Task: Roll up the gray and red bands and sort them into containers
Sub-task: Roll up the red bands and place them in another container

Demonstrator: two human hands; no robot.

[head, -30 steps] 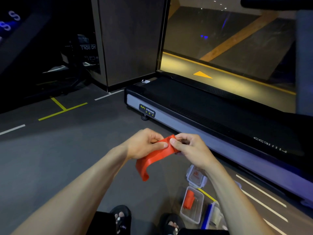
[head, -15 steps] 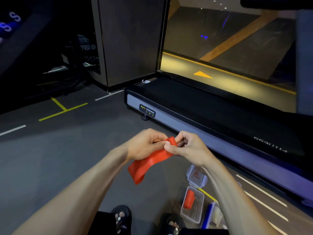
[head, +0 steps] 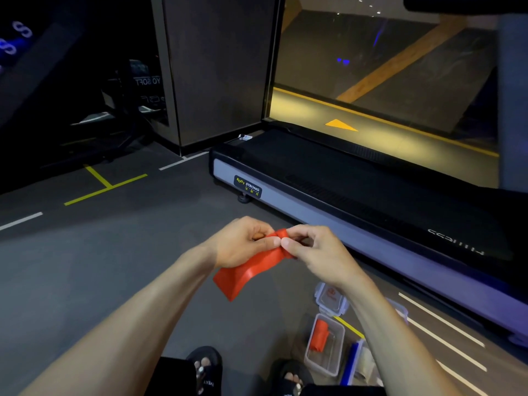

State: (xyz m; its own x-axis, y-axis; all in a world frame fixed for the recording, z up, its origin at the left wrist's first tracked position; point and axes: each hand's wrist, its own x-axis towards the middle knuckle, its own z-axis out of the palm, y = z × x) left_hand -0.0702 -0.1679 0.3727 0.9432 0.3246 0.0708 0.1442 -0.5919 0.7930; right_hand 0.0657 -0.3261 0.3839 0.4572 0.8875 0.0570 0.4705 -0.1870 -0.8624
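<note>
While both hands (head: 243,242) (head: 317,252) pinch its rolled end, red band (head: 251,270) trailing down-left.

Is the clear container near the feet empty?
No, the clear container already holds one rolled red band.

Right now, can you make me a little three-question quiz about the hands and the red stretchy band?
1. True or false: both hands pinch the red band.
2. What lies in the clear container on the floor? A) a rolled red band B) a gray band C) a shoe
3. Fill in: the loose end of the band hangs below the ____ hand.

Key:
1. True: left hand and right hand pinch its top.
2. A, the rolled red band.
3. left
</note>
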